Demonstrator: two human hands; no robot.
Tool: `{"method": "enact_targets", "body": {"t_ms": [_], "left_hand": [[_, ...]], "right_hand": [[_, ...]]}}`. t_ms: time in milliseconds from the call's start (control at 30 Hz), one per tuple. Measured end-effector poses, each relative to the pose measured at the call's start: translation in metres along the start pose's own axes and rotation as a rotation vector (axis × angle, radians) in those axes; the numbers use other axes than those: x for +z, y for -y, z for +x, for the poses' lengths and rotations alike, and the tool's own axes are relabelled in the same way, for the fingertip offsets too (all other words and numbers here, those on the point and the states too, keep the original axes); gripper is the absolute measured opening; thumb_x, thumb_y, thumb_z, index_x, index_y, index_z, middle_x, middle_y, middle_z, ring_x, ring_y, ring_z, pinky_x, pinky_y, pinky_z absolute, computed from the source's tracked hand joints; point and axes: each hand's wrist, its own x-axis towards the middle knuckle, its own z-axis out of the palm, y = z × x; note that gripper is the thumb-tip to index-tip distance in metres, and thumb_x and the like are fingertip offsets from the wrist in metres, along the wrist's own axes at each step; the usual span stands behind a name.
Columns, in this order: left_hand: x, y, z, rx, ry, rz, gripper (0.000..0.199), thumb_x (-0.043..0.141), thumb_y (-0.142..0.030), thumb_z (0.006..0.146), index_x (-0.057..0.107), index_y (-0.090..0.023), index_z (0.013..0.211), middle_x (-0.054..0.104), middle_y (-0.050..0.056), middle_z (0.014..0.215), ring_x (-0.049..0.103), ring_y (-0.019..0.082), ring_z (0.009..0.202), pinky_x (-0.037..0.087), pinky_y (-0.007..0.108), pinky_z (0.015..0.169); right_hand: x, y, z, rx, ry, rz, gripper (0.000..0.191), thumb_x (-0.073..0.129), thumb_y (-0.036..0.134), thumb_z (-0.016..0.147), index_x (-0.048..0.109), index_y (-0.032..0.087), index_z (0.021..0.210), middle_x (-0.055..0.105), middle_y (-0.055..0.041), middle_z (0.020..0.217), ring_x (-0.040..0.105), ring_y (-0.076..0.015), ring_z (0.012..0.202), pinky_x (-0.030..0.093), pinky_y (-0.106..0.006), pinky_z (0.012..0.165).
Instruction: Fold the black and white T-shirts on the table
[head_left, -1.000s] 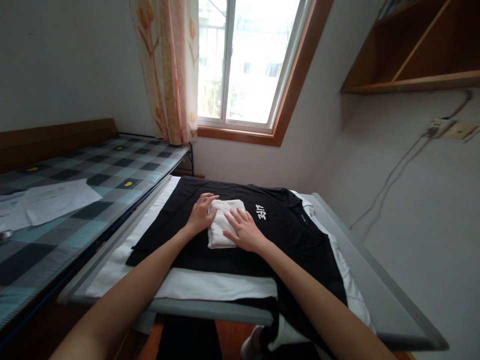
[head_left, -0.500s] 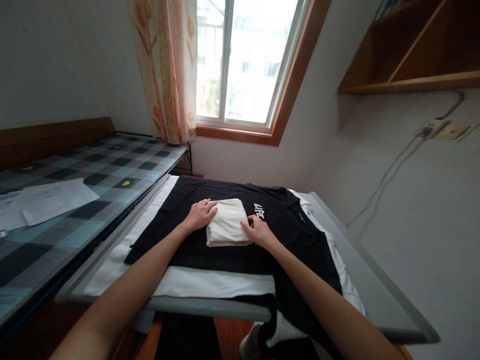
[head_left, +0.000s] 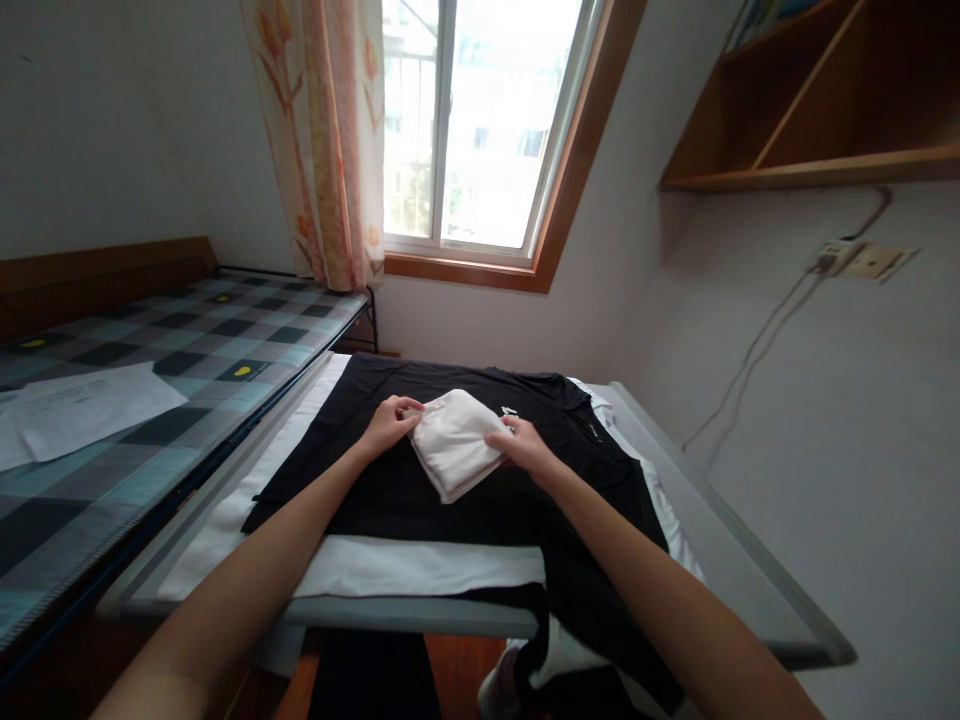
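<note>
A folded white cloth (head_left: 459, 445) is over the middle of a black T-shirt (head_left: 360, 400), turned so that one corner points toward me. My left hand (head_left: 391, 424) pinches its left corner between thumb and fingers. On the opposite side, my right hand (head_left: 523, 443) grips the edge, thumb on top and fingers beneath. White lettering on the shirt shows only in part behind the cloth and my right hand. The black shirt lies spread over white fabric (head_left: 427, 568) on a grey table. One black part of it hangs past the table's front edge.
To the left stands a bed with a checked mattress (head_left: 292, 320), papers (head_left: 90, 405) lying on it. A wooden shelf (head_left: 810, 170) juts from the right wall above a socket (head_left: 862, 260) with a cable. A curtained window (head_left: 487, 130) is ahead.
The white cloth has turned and its right side has lifted, with one corner now toward me. My left hand has gone from resting on its edge to pinching it; my right hand has taken a firmer grip.
</note>
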Motion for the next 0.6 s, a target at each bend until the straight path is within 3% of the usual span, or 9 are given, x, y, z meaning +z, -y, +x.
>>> {"method": "enact_targets", "body": {"t_ms": [133,267,367,467,600], "left_hand": [[0.012,-0.014,-0.011,0.081,0.247,-0.062,0.022,0.067,-0.03,0.074,0.076,-0.017,0.089,0.057,0.002,0.081,0.053,0.011,0.066,0.046,0.025,0.064],[0.023,-0.021,-0.017,0.135,0.238,-0.019,0.019,0.065,-0.028,0.078,0.076,-0.016,0.086,0.052,0.001,0.08,0.048,0.009,0.062,0.044,0.024,0.062],[0.024,-0.019,-0.016,0.149,0.239,-0.018,0.019,0.065,-0.03,0.079,0.076,-0.016,0.086,0.05,0.0,0.078,0.046,0.009,0.061,0.043,0.024,0.061],[0.024,-0.017,-0.016,0.161,0.242,-0.02,0.019,0.064,-0.031,0.079,0.075,-0.016,0.085,0.049,0.0,0.078,0.045,0.009,0.06,0.043,0.024,0.06],[0.023,-0.015,-0.016,0.167,0.246,-0.02,0.021,0.064,-0.034,0.08,0.075,-0.017,0.087,0.05,0.0,0.078,0.045,0.009,0.061,0.043,0.024,0.06]], "right_hand": [[-0.03,-0.001,0.02,0.103,-0.234,0.309,0.011,0.07,0.019,0.074,0.063,0.014,0.081,0.067,-0.0027,0.074,0.06,-0.0123,0.061,0.05,-0.021,0.054],[-0.039,-0.015,0.021,0.243,-0.201,0.403,0.015,0.072,0.018,0.075,0.063,0.013,0.086,0.069,-0.0077,0.085,0.064,-0.0143,0.069,0.054,-0.022,0.06],[-0.038,-0.021,0.011,0.217,-0.104,0.292,0.041,0.076,0.022,0.071,0.06,0.018,0.108,0.068,-0.0078,0.101,0.066,-0.0166,0.077,0.056,-0.026,0.061],[-0.038,-0.018,0.003,0.177,-0.006,0.141,0.072,0.081,0.03,0.067,0.046,0.027,0.13,0.062,-0.0085,0.119,0.066,-0.0197,0.08,0.057,-0.034,0.061],[-0.038,-0.013,-0.002,0.207,0.065,0.052,0.1,0.084,0.024,0.059,0.028,0.031,0.142,0.053,-0.0119,0.127,0.066,-0.0209,0.082,0.058,-0.037,0.061]]}}
